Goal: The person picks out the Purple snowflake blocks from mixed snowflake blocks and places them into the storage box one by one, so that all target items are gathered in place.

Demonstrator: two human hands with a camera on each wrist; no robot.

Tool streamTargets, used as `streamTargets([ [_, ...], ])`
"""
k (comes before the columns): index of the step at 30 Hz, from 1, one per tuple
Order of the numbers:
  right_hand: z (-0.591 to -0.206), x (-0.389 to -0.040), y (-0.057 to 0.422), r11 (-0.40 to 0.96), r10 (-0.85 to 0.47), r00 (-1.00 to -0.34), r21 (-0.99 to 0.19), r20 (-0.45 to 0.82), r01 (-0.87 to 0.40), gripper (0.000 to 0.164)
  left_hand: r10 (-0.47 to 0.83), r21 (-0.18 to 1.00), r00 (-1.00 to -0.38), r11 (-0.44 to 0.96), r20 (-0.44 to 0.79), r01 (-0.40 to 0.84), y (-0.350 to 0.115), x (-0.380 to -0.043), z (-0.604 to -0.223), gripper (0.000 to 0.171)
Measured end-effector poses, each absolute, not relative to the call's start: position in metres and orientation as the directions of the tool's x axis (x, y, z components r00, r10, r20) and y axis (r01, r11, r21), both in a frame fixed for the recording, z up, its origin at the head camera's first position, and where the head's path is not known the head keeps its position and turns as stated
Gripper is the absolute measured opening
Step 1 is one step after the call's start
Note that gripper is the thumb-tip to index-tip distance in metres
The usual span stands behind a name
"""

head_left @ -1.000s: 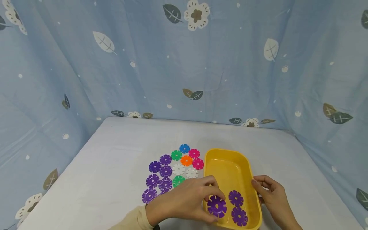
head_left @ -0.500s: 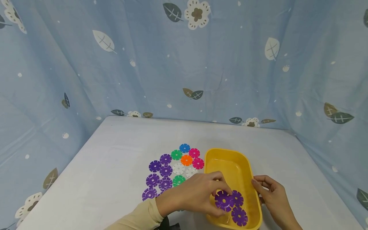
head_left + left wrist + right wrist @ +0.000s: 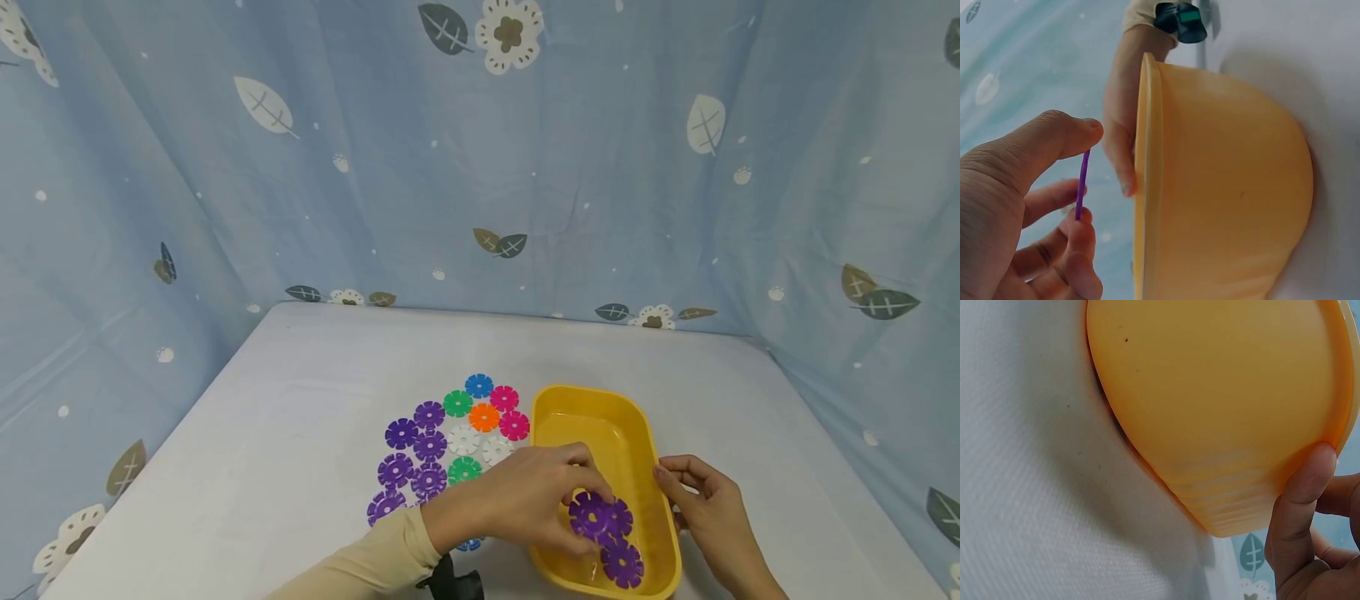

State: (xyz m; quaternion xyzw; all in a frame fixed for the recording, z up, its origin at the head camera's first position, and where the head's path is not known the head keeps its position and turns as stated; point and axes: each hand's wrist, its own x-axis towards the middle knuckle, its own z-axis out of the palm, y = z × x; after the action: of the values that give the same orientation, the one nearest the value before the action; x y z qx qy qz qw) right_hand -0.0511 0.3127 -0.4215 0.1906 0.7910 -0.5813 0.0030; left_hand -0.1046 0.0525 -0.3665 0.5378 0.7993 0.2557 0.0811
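In the head view my left hand [image 3: 525,500] pinches a purple snowflake disc [image 3: 588,518] above the near part of a yellow plastic tray [image 3: 592,421]. Seen edge-on in the left wrist view, the purple disc [image 3: 1082,187] sits between thumb and fingertips, clear of the tray wall. Two more purple discs lie on the tray floor; the nearer purple disc [image 3: 623,565] shows well, while the other is partly covered by the held one. At the tray's right side my right hand [image 3: 708,508] grips the rim, with a fingertip [image 3: 1319,465] against the outer wall.
Left of the tray, several loose snowflake discs lie flat on the white table [image 3: 300,450]: purple discs [image 3: 429,446], a green disc [image 3: 458,403], an orange disc [image 3: 483,417], pink, white and blue ones. My left forearm covers some. A blue patterned curtain [image 3: 390,192] hangs behind.
My left hand has moved right and farther over the tray with the purple disc, which now overlaps a disc inside. The right hand stays on the rim.
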Motion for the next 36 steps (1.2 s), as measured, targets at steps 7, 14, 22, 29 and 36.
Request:
streamTargets([
  [7, -0.421, -0.051, 0.313, 0.257, 0.300, -0.926, -0.915, -0.228, 0.309, 0.043, 0.903, 0.478, -0.412, 0.310, 0.124, 0.822, 0.055, -0.113, -0.366, 0.043],
  [14, -0.421, -0.051, 0.313, 0.255, 0.300, -0.928, -0.918, -0.223, 0.303, 0.043, 0.905, 0.483, -0.413, 0.319, 0.100, 0.815, 0.062, -0.121, -0.365, 0.044],
  [22, -0.420, -0.052, 0.313, 0.263, 0.307, -0.922, -0.910, -0.235, 0.320, 0.043, 0.909, 0.421, -0.412, 0.348, 0.069, 0.838, 0.073, -0.129, -0.365, 0.047],
  [29, -0.419, -0.050, 0.311, 0.255, 0.296, -0.927, -0.916, -0.231, 0.310, 0.042, 0.913, 0.414, -0.406, 0.354, 0.039, 0.838, 0.080, -0.135, -0.366, 0.046],
  [36, -0.419, -0.050, 0.310, 0.250, 0.295, -0.929, -0.920, -0.223, 0.301, 0.039, 0.918, 0.407, -0.395, 0.347, 0.038, 0.845, 0.086, -0.140, -0.368, 0.046],
])
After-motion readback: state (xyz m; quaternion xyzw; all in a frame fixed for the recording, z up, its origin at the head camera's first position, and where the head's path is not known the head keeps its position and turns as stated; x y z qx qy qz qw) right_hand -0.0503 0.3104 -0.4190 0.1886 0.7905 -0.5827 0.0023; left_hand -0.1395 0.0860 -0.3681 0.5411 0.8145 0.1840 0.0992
